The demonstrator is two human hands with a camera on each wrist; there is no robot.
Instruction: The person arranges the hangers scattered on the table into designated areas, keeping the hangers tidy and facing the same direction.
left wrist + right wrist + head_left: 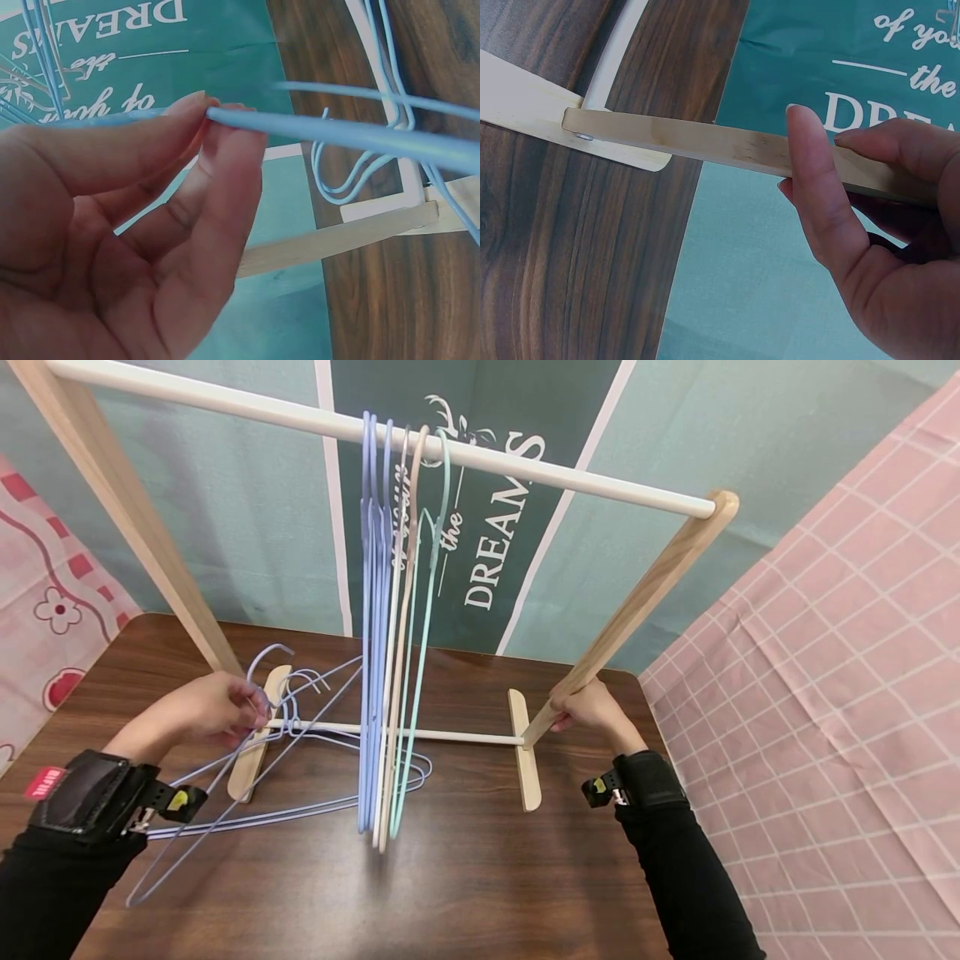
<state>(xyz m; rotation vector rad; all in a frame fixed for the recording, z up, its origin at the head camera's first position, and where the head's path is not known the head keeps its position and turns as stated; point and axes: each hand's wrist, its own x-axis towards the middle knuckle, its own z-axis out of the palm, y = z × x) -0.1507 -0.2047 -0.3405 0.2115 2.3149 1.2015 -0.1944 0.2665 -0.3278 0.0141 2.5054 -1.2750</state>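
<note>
My left hand [217, 706] pinches a blue hanger [337, 133] between thumb and fingertips, at the left end of a clothes rack. The hanger's hook curves up beyond the fingers, and its long body slants down over the table. My right hand [592, 706] holds the rack's right wooden post [637, 618] low down, thumb and fingers around it in the right wrist view. Blue hangers [367, 610], a white one, a beige hanger [408, 577] and mint green ones [435, 552] hang bunched from the white top rail [555, 472].
More blue hangers [277, 812] lie on the brown wooden table [480, 877], overlapping the rack's lower bar [465, 737] and left foot [246, 772]. The right foot [528, 777] stands near my right hand. A printed green cloth hangs behind, with pink cloths at both sides.
</note>
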